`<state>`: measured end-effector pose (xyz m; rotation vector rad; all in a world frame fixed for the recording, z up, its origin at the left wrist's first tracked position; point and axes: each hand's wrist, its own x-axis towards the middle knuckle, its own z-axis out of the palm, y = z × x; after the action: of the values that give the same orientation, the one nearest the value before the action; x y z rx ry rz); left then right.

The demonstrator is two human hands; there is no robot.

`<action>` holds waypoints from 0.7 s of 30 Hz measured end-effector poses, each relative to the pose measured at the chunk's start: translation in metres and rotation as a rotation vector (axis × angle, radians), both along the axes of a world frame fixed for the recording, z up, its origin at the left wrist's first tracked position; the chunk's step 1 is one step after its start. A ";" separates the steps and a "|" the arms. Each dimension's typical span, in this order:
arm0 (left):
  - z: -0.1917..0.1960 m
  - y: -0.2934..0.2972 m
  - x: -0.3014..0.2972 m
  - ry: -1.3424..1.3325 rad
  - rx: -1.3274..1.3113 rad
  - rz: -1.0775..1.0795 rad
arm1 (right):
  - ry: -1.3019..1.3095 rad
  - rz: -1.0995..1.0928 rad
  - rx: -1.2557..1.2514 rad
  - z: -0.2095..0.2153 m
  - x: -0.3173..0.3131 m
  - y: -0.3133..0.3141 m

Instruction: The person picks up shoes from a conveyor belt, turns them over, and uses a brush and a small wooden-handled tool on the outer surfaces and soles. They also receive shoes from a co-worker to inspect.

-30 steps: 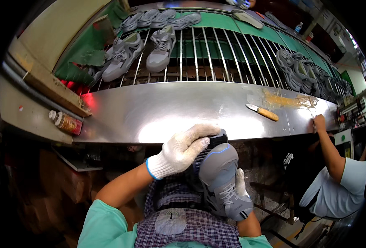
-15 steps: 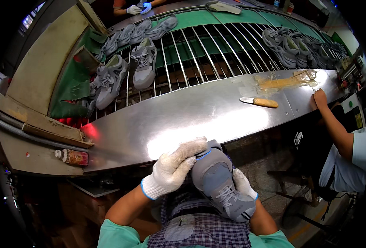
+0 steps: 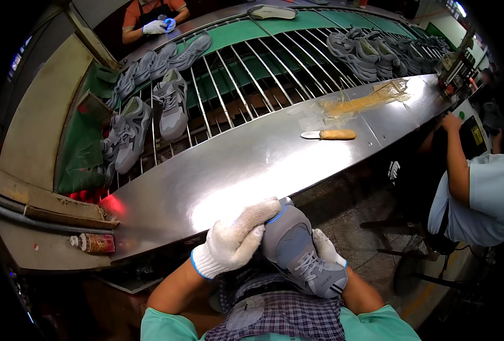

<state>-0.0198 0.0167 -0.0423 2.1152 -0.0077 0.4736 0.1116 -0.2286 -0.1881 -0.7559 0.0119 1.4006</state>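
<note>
Below the steel counter (image 3: 235, 170), both gloved hands (image 3: 237, 238) clasp a grey sneaker (image 3: 303, 256).

grey sneaker (image 3: 302, 258) | laced (blue heel trim) | toe toward person | held over lap

glossy steel counter (image 3: 218, 176), knit cotton gloves (image 3: 235, 238), matt mesh sneaker (image 3: 300, 253).

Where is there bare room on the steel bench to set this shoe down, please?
The steel bench is bare from its red-lit left end to the knife. Past that lies a glue smear. The wire rack is crowded with shoes at both ends.
</note>
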 end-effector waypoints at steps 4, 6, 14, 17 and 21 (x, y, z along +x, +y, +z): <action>0.004 -0.002 0.009 -0.041 0.044 -0.109 | 0.103 -0.051 0.010 0.013 -0.003 -0.007; 0.001 0.006 0.014 0.036 0.136 -0.203 | 0.065 -0.093 0.009 0.021 -0.009 -0.007; -0.113 -0.035 0.001 0.005 -0.170 0.069 | 0.009 -0.326 -0.213 -0.004 -0.002 -0.015; -0.114 -0.037 0.006 -0.037 -0.260 0.077 | 0.107 -0.265 -0.020 -0.002 -0.002 -0.016; -0.096 -0.034 0.001 0.110 -0.445 -0.017 | 0.157 -0.229 0.100 0.012 -0.006 0.001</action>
<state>-0.0184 -0.0171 -0.1381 1.6985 0.1319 0.3133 0.1058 -0.2278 -0.1762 -0.5423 0.1461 1.2295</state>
